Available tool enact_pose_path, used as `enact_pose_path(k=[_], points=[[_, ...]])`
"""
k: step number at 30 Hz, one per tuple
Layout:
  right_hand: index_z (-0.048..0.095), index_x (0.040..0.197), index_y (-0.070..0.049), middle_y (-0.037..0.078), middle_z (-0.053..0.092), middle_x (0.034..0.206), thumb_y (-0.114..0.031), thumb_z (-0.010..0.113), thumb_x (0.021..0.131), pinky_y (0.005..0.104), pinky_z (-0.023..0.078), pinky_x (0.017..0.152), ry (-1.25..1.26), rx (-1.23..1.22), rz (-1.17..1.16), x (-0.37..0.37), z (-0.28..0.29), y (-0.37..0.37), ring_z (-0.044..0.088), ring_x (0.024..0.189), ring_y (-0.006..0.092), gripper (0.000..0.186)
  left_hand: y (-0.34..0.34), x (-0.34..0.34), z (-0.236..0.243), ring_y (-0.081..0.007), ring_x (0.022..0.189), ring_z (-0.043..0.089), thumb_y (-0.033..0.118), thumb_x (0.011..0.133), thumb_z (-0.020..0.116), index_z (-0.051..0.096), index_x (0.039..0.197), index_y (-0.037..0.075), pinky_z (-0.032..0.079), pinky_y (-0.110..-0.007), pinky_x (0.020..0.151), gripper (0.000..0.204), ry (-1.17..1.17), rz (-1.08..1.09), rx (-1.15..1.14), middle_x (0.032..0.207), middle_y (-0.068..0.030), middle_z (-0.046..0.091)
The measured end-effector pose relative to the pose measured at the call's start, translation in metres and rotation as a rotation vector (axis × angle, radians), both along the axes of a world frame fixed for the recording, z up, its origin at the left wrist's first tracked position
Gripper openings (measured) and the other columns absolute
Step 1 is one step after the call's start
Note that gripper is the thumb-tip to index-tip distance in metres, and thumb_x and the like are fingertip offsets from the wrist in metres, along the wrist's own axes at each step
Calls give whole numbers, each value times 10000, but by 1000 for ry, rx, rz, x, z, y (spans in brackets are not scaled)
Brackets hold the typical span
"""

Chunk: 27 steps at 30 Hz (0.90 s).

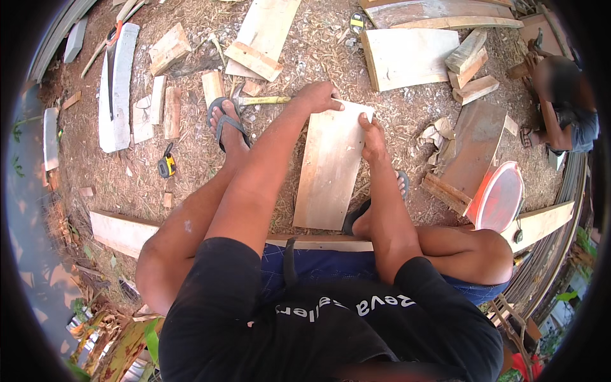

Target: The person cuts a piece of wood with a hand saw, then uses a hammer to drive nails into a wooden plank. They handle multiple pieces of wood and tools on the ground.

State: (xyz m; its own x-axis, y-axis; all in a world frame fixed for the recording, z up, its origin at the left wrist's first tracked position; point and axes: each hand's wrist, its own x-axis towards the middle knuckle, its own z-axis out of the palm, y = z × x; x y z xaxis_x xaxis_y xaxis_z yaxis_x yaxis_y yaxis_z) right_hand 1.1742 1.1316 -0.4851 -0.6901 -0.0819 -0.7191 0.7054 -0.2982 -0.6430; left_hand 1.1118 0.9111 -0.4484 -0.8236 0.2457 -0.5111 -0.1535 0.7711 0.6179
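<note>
Between the feet (228, 113), a board (331, 169) is gripped near its far corners by the left hand (318, 97) and right hand (374, 138). Even pressure should steady it best.

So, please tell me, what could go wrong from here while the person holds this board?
The left hand and right hand both grip the board near its far end, so its near end might swing against the right foot close beside it.

Both hands are bare, so a rough edge could perhaps leave a splinter.

The hammer lies on the ground close to the left foot; someone might trip on it.
</note>
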Motion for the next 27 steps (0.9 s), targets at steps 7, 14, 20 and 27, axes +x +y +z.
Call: enact_pose_path(k=[7,14,20,27], points=[[322,1496,95,257,565,1363,-269,640,1021,452,530,1014,-36,42,-142,-27,11,37,617,1207,348,678,-53,12,0,-329,1150,656,292,929,680,662,1298,105,508,-434,991,413,-48,98,-147,1268,-154,682],[471,1402,82,195,641,1260,-260,670,1005,421,540,973,52,49,-154,-31,4,42,654,1120,302,560,-50,74,-12,-354,1071,661,163,852,719,665,1141,106,478,-477,1006,300,325,-166,-380,1130,-119,689],[505,1380,82,172,667,1210,-263,687,993,383,541,905,113,100,-20,-37,-1,5,662,1043,254,550,-79,127,9,-316,1018,708,158,865,724,738,1069,134,522,-442,943,206,-299,-520,-600,1063,-129,752],[552,1339,99,236,658,1234,-357,656,987,414,493,970,160,210,172,-47,-24,-13,643,1110,308,585,-59,102,38,-346,1109,663,244,898,732,614,1338,92,516,-447,966,480,-29,323,-140,1167,-133,708]])
